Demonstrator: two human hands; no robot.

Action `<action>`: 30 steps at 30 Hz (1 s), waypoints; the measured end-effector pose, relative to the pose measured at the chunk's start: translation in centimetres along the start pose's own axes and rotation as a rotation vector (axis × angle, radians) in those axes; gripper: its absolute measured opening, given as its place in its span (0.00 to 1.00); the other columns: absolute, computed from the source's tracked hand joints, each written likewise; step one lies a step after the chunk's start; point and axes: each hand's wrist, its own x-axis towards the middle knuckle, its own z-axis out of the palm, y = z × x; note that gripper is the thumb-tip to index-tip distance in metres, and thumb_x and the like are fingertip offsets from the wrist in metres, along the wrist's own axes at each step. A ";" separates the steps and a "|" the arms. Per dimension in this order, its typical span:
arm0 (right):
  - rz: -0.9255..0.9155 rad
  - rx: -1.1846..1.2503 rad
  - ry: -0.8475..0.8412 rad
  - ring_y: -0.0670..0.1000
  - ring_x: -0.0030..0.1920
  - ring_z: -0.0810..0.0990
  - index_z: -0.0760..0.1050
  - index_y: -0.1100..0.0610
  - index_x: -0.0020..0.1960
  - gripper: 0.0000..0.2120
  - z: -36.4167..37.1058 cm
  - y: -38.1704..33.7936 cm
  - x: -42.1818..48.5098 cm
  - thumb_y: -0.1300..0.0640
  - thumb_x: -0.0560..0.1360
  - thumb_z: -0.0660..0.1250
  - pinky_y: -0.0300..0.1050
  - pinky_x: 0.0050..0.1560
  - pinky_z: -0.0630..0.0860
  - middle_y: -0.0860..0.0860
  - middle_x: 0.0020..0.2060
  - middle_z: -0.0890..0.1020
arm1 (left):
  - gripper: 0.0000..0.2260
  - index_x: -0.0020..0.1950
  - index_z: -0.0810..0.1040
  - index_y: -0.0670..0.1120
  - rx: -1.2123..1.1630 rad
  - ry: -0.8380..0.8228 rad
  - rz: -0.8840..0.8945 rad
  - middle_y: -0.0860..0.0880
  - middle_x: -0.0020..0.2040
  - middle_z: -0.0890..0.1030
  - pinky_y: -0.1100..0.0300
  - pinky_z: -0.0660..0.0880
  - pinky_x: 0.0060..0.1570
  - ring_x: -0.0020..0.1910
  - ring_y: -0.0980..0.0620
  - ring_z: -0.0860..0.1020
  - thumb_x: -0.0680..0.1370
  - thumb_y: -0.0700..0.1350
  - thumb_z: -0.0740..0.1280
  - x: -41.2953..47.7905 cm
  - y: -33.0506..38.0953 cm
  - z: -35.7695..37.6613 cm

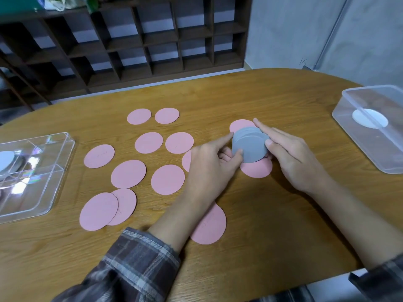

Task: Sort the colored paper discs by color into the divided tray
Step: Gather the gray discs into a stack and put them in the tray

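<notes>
Table of pale wood fills most of the view, with a dark shelf unit behind it. The grey stack of discs serves as the marker here. Far to its right sits a clear plastic box with a white disc inside, and far to its left lies the divided tray. The left hand curls round the stack's left edge with the thumb on top, and the right hand pinches its right edge, so both hold it just above the table. Pink discs lie spread out flat to the left of the stack, with a few directly under and behind it. The discs look thin, light and bendy, and are likely to slip over one another, so the stack is best gripped by its rim and kept square. A single flat disc will probably need a fingernail under its edge. The tray is cut off by the frame and glare blurs its dividers. A pale disc inside it is of uncertain colour. How many discs make up the stack cannot be told, and several pink ones are half hidden by the hands.
</notes>
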 end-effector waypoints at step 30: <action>-0.129 -0.188 -0.011 0.43 0.63 0.74 0.68 0.54 0.74 0.19 0.9 -0.5 -0.2 0.54 0.84 0.58 0.27 0.62 0.64 0.45 0.64 0.76 | 0.34 0.85 0.44 0.41 0.419 -0.226 0.126 0.44 0.80 0.66 0.50 0.67 0.73 0.74 0.46 0.67 0.87 0.55 0.57 -0.9 0.1 0.3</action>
